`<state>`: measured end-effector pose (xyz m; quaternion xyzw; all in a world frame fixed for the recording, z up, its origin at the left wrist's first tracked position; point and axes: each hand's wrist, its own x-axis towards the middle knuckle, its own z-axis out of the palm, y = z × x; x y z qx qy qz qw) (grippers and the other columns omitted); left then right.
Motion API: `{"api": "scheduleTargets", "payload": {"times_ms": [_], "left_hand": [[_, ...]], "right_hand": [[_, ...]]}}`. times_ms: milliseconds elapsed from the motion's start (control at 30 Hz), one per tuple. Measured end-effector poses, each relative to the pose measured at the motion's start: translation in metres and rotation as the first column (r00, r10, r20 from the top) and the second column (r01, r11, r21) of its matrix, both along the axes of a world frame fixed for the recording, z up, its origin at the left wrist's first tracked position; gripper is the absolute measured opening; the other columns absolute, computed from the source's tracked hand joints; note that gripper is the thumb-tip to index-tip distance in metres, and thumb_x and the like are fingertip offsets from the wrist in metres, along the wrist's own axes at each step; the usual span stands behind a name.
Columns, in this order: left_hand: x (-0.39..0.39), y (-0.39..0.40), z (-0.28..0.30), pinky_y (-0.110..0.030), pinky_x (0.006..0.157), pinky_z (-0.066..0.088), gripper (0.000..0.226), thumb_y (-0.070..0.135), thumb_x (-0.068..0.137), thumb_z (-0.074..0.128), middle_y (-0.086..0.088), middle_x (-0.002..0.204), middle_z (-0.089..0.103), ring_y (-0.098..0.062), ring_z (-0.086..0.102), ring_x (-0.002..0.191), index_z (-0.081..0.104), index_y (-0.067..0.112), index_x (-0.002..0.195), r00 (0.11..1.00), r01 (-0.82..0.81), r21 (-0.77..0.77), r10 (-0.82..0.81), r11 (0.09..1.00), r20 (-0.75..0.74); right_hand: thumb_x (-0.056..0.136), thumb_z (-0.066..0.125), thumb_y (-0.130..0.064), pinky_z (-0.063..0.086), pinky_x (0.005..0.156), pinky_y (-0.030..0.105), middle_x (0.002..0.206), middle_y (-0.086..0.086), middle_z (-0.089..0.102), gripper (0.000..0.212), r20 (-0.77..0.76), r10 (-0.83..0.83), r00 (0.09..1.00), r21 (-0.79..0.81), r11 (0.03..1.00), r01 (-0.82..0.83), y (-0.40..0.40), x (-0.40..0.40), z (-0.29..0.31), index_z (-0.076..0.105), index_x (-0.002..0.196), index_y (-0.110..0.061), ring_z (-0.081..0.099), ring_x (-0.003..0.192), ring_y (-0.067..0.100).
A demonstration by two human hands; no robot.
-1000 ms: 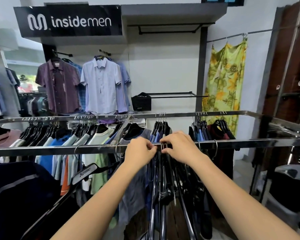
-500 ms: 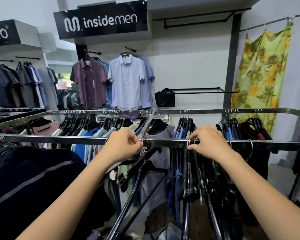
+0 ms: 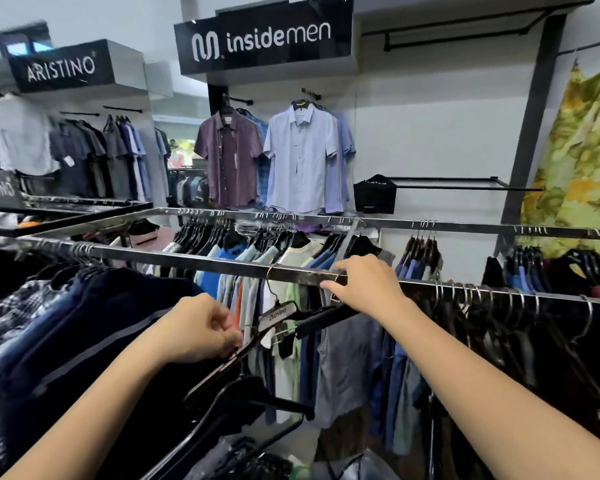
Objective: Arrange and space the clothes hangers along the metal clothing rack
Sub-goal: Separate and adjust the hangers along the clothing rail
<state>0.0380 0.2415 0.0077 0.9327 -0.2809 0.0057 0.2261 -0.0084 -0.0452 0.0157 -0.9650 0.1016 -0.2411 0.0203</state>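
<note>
While right hand [image 3: 364, 285] pinches a hook on the rail [image 3: 187, 260], left hand [image 3: 201, 329] now clamped on Aristino hanger [image 3: 274, 315], drawn leftward; gap opened, spacing progressing.

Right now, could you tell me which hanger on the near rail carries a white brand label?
The black hanger hooked alone just left of the right hand, its lower end in the left hand; the crowded hangers further right show no label.

"insidemen" black wall sign [image 3: 264, 41], "ARISTINO" black sign [image 3: 61, 69]
</note>
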Motion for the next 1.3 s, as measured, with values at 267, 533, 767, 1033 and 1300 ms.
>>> {"api": "scheduleTargets", "payload": {"times_ms": [267,533,767,1033,1300], "left_hand": [[0.012,0.002,-0.003,-0.018,0.063,0.047,0.021,0.030,0.085,0.073,0.000,0.067,0.076,-0.007,0.065,0.062,0.073,0.015,0.071,0.994,-0.043,-0.070,0.050,0.997,0.093],[0.034,-0.052,0.003,-0.024,0.070,0.049,0.023,0.031,0.083,0.071,0.003,0.061,0.070,-0.012,0.064,0.064,0.071,0.017,0.064,0.984,-0.005,-0.227,0.046,0.974,0.175],[0.040,-0.102,0.020,-0.031,0.074,0.055,0.021,0.023,0.079,0.067,-0.006,0.061,0.072,-0.022,0.067,0.068,0.075,0.011,0.063,0.975,0.029,-0.243,0.026,0.970,0.220],[0.043,-0.109,0.030,-0.029,0.066,0.048,0.026,0.032,0.079,0.076,0.008,0.050,0.059,-0.022,0.063,0.065,0.068,0.025,0.055,0.949,-0.037,-0.307,0.130,0.951,0.287],[0.055,-0.132,0.006,-0.033,0.067,0.053,0.036,0.036,0.082,0.073,-0.008,0.074,0.076,-0.029,0.070,0.077,0.068,0.015,0.054,0.974,-0.110,-0.286,0.160,0.952,0.159]], "right_hand": [[0.094,0.064,-0.043,0.053,0.078,0.038,0.103,0.010,0.077,0.037,0.056,-0.063,0.996,0.008,0.998,0.063,-0.009,0.005,-0.016,0.072,0.122,-0.021,0.068,0.100,0.034],[0.095,0.066,-0.036,0.050,0.091,0.038,0.125,0.000,0.073,0.050,-0.033,0.020,0.999,0.030,0.999,-0.019,-0.042,-0.025,-0.017,0.055,0.143,-0.032,0.065,0.114,0.028],[0.097,0.065,-0.021,0.045,0.101,0.036,0.130,0.002,0.070,0.044,0.062,0.097,0.993,0.216,0.970,-0.108,-0.065,-0.050,-0.010,0.059,0.140,-0.029,0.062,0.121,0.027],[0.098,0.063,-0.012,0.048,0.104,0.032,0.114,-0.005,0.076,0.028,0.158,0.051,0.986,0.362,0.926,-0.106,-0.096,-0.076,0.003,0.072,0.123,-0.019,0.068,0.109,0.014],[0.091,0.071,-0.026,0.053,0.076,0.028,0.071,-0.011,0.071,0.008,0.210,-0.163,0.964,0.505,0.862,0.036,-0.111,-0.092,0.008,0.079,0.090,-0.025,0.066,0.073,0.010]]}}
